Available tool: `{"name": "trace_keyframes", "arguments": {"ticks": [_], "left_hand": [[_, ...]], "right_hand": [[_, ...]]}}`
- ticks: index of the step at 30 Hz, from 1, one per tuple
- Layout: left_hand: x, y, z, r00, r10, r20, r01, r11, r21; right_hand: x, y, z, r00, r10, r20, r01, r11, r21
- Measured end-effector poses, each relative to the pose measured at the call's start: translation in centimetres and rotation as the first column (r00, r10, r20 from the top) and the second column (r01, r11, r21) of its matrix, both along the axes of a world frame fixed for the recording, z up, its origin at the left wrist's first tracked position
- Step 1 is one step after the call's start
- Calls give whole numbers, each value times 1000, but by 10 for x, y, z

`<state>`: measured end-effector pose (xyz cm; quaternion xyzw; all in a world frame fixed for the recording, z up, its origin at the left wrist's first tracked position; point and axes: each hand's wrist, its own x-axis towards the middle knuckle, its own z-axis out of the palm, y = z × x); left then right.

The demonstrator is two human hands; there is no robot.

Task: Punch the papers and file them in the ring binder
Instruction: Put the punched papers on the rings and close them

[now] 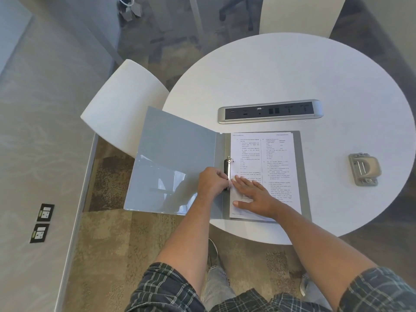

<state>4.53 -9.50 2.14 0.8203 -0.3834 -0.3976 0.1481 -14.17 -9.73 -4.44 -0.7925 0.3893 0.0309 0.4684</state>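
Observation:
A grey ring binder lies open on the round white table, its left cover hanging past the table edge. Printed papers lie on the binder's right half beside the metal ring mechanism. My left hand has its fingers curled at the lower ring of the mechanism and pinches it. My right hand lies flat with straight fingers on the lower left part of the papers, fingertips close to the rings. A grey metal hole punch sits apart on the table to the right.
A silver power and socket strip is set into the table behind the binder. A white chair stands at the left under the binder cover, another chair at the far side. Wall sockets at lower left.

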Motion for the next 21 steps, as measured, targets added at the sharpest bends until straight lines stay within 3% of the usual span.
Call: {"name": "trace_keyframes", "arguments": {"ticks": [3, 5, 7, 9, 12, 15, 21], "left_hand": [[-2, 0, 1, 1000, -12, 22, 11, 1000, 2], [-5, 2, 2, 999, -19, 35, 19, 1000, -13], [-10, 4, 2, 997, -45, 68, 46, 999, -27], [-15, 5, 3, 992, -63, 106, 67, 997, -37], [-20, 6, 3, 982, -82, 172, 90, 995, -37], [-24, 6, 3, 969, -115, 216, 123, 992, -22], [-29, 6, 5, 939, -177, 294, 181, 983, 12]], "right_hand": [[-2, 5, 6, 940, -315, 134, 305, 948, 89], [-6, 10, 9, 824, -548, 146, 558, 829, -40], [-14, 11, 11, 728, -679, 92, 678, 694, -244], [-26, 8, 17, 636, -772, -9, 710, 590, -383], [-36, 4, 28, 524, -832, -180, 712, 544, -443], [-35, 2, 38, 481, -830, -281, 699, 557, -448], [-23, -2, 47, 420, -849, -322, 762, 522, -382]]}}
